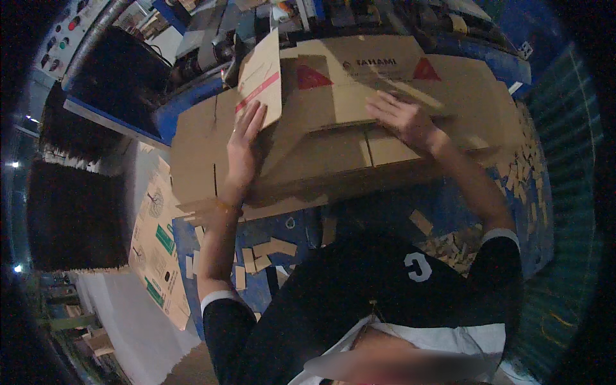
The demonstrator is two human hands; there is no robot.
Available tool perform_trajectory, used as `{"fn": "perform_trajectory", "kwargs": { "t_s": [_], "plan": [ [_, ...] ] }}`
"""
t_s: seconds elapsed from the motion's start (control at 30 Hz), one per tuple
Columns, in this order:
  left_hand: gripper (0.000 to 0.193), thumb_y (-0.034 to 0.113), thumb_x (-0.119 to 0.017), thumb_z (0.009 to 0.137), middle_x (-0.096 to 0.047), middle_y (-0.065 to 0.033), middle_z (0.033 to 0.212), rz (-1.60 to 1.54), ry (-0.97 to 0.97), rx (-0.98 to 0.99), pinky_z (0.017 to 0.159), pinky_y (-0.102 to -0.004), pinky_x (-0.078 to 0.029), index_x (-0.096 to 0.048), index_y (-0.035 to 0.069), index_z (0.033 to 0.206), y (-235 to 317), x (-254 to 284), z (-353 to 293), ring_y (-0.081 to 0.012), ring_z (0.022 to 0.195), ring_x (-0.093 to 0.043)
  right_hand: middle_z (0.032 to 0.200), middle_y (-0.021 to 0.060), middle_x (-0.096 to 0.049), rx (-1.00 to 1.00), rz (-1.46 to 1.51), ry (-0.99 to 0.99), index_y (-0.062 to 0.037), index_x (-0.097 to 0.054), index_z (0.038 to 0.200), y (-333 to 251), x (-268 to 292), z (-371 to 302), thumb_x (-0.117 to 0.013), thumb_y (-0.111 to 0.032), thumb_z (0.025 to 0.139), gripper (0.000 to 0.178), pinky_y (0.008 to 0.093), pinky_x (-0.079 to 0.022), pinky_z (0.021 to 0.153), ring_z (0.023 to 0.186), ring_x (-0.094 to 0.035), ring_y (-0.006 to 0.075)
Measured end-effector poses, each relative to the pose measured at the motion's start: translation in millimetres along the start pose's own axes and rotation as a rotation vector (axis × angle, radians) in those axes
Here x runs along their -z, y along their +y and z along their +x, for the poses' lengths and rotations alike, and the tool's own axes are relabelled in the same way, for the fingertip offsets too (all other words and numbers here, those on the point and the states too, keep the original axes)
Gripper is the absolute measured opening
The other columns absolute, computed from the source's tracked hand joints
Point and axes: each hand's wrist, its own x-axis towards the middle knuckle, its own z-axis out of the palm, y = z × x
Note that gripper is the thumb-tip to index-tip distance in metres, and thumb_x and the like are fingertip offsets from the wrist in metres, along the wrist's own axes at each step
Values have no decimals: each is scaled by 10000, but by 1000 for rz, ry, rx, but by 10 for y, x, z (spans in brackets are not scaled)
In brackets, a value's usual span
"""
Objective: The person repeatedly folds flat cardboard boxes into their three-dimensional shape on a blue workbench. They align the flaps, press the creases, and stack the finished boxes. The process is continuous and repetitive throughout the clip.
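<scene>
Box (346, 138): flattened on blue counter (398, 212), long axis left-right, directly ahead.
Flap (262, 80): raised at box's left end.
Left hand (244, 151): open grip, fingertips touching flap; nearer it.
Right hand (404, 119): open, pressing box top.

Matt brown corrugated cardboard sheets (333, 128) lie stacked on a blue painted table (359, 212) littered with cardboard scraps (269, 250).
</scene>
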Motion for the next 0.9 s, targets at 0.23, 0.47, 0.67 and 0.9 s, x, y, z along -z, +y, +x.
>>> {"fn": "perform_trajectory", "kwargs": {
  "t_s": [0.23,0.47,0.67,0.9],
  "plan": [
    [586,49,-591,825,-411,-253,1332,175,40,36,1031,-473,-332,-353,17,1359,-361,-385,848,-448,1239,-384,1238,96,-587,-853,640,-299,-119,-591,1205,829,-377,918,-461,-397,941,405,421,-449,935,1088,-575,351],
    [716,102,-661,808,-309,-273,1425,263,216,60,1111,-487,-212,-272,-68,1384,-126,-190,282,-409,1336,-281,1419,202,-367,-624,-467,125,-124,-464,1321,851,-682,877,-538,-355,885,499,423,-331,1063,1318,-338,343],
    [807,361,-632,875,-258,-317,1437,183,722,892,1098,-416,-253,-221,-89,1404,-473,326,-1164,-412,1344,-272,1153,213,-606,-1192,-101,-46,-21,-570,1179,770,235,-852,-590,-336,854,454,403,-468,897,1051,-590,373],
    [775,523,-521,886,-322,-323,1387,939,-161,981,987,-578,-336,-261,49,1440,-908,107,-1426,-547,1231,-339,1431,270,-302,-1656,-293,436,25,-336,1382,613,200,-2019,-643,-440,772,827,465,-220,1106,1330,-252,444]
  ]
}}
